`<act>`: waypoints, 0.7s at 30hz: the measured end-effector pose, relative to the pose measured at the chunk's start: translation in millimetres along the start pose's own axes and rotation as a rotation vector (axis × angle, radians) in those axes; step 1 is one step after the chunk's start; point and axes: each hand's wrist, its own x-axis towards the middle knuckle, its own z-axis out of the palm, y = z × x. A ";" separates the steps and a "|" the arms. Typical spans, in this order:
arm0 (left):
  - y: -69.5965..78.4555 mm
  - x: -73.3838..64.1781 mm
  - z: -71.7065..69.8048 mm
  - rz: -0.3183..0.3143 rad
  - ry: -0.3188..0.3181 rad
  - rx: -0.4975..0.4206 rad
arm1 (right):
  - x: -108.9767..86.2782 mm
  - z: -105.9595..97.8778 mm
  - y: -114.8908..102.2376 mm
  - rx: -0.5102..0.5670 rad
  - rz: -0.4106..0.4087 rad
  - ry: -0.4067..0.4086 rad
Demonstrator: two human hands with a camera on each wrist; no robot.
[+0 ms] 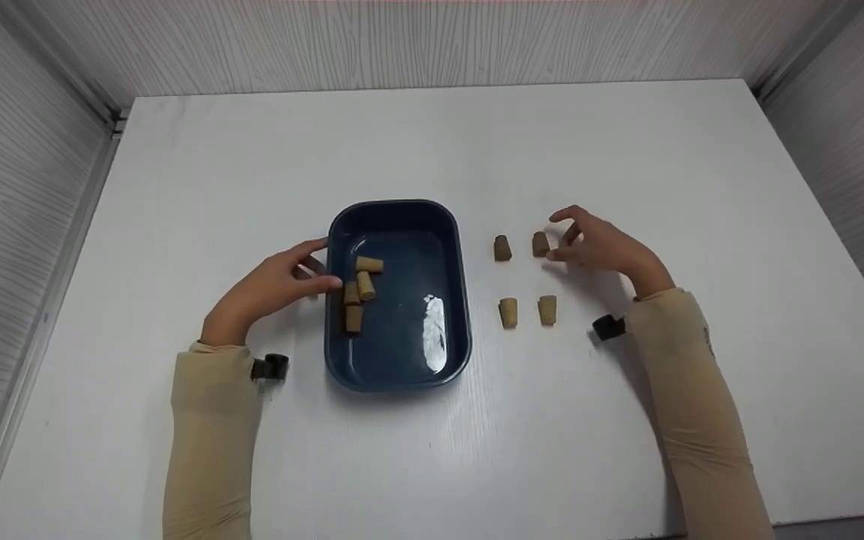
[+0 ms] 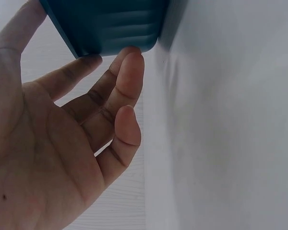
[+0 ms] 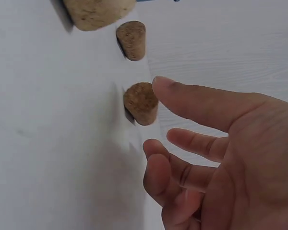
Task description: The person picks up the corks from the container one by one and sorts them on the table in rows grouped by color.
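A dark blue rectangular tray [image 1: 400, 381] sits on the white table. My left hand [image 1: 271, 285] is at its left side, fingers spread, thumb tip at the rim and fingertips against the outer wall. Inside the tray, several tapered cork stoppers [image 1: 366, 286] lie bunched by the left wall. To the tray's right, a darker cork stopper [image 1: 540, 244] is nearest my right hand [image 1: 601, 244]. The right thumb and forefinger stand apart around it; the thumb tip overlaps its edge in the right wrist view, and I cannot tell whether they touch.
Another dark cork stopper [image 1: 502, 248] lies between that one and the tray. Two lighter stoppers, one left [image 1: 508, 313] and one right [image 1: 547, 310], lie nearer the front. Wood-grain panels [image 1: 432, 45] border the table at the back and sides.
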 end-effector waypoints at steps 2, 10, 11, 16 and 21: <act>0.0 1.0 0.1 -0.004 -0.002 -0.001 | -4.1 -6.3 3.2 0.004 -0.006 0.021; -0.1 2.1 -0.9 -0.008 0.005 0.000 | -17.6 -23.2 -1.2 0.078 -0.057 0.124; -0.2 2.0 -1.1 -0.005 0.005 -0.002 | -18.7 -23.2 -3.6 0.092 -0.071 0.139; -1.3 1.0 -0.3 0.004 0.006 -0.022 | -21.9 -17.0 -19.3 0.140 -0.130 0.181; 1.5 1.5 -0.4 0.011 0.003 -0.027 | -23.7 -8.0 -37.8 0.155 -0.196 0.192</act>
